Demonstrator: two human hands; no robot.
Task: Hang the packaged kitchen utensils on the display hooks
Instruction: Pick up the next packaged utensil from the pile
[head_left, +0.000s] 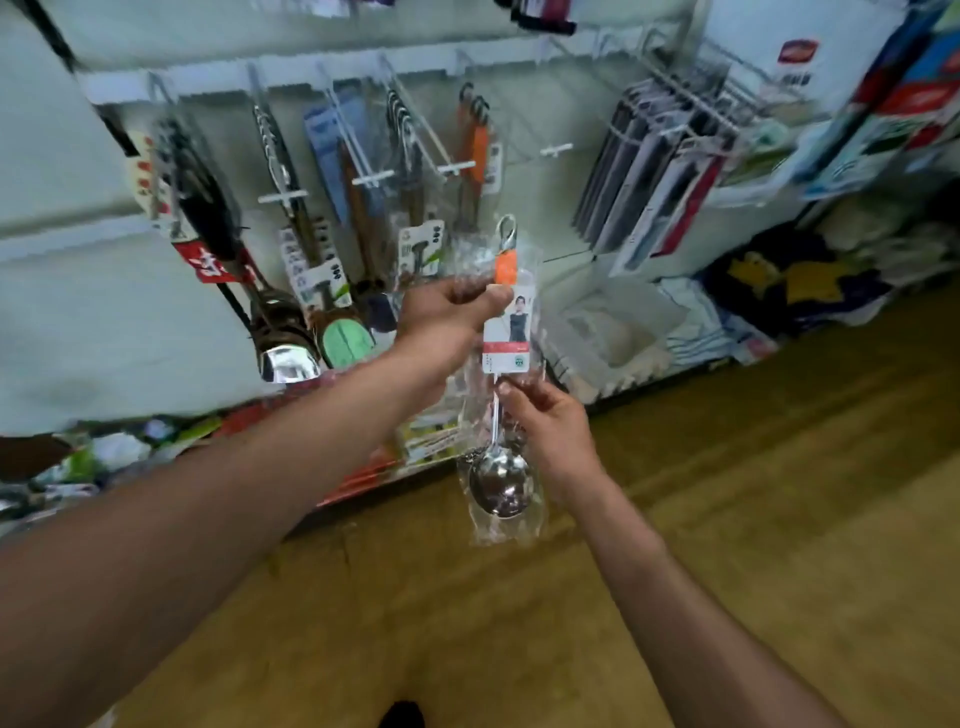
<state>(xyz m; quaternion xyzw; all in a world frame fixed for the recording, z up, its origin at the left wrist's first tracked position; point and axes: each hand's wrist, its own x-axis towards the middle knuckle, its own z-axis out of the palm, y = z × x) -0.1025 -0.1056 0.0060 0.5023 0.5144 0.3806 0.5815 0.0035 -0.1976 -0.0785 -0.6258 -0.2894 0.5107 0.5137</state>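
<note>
A steel ladle in a clear plastic sleeve (500, 483) hangs upright between my hands, with an orange tag and a white label card on its handle. My left hand (448, 310) grips the upper part of the package beside the orange tag. My right hand (545, 426) pinches the handle just below the label card. The ladle's metal loop sits below and left of an empty display hook (556, 150). More hooks (372, 178) on the white rail carry packaged spatulas and spoons.
Hanging utensils (291, 322) fill the hooks to the left. Dark flat packs (654, 176) hang at the right. A lower shelf holds white tubs (613, 332) and folded cloths (779, 291). The floor (727, 519) is brown, and a dark shoe tip shows at the bottom.
</note>
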